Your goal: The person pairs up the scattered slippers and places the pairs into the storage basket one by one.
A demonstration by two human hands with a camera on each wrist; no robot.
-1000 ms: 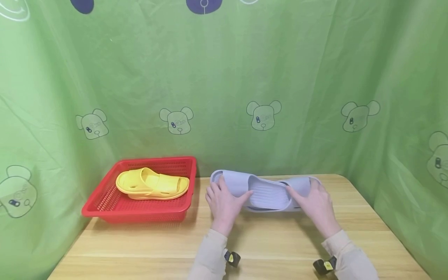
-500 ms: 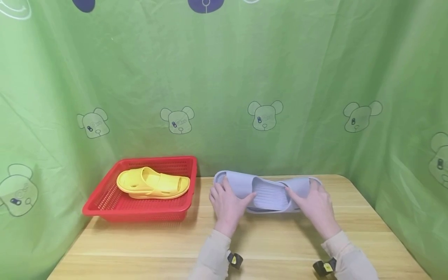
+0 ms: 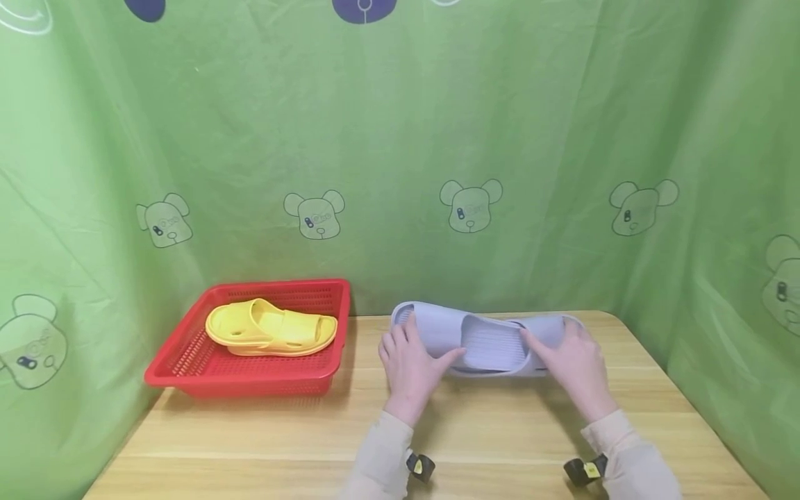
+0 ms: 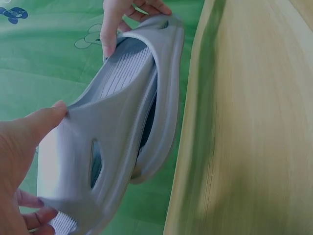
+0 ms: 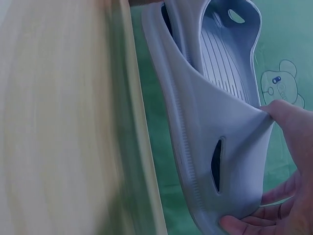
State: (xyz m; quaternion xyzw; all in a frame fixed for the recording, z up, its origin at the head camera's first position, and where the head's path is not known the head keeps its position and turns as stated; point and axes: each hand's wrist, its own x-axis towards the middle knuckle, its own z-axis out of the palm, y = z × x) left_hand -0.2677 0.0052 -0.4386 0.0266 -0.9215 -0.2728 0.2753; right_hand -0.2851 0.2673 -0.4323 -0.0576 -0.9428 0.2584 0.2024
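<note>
Two pale grey slippers (image 3: 490, 342) are pressed together as a pair and stand on edge near the back of the wooden table (image 3: 487, 430). My left hand (image 3: 417, 354) grips their left end, thumb on the strap and fingers over the top. My right hand (image 3: 562, 351) grips the right end the same way. In the left wrist view the grey slippers (image 4: 127, 112) run from my left hand (image 4: 22, 147) to my right hand (image 4: 115, 22). The right wrist view shows the slippers' (image 5: 205, 112) ribbed insole, with my right hand (image 5: 293, 147) pinching the strap.
A red mesh basket (image 3: 250, 378) stands at the back left of the table with a yellow slipper (image 3: 271, 328) lying in it. A green cloth with bear prints (image 3: 469, 139) hangs close behind and on both sides. Bare tabletop lies in front of my hands.
Both hands have carried the grey slippers a little to the right, away from the basket. The basket and the yellow slipper have not moved.
</note>
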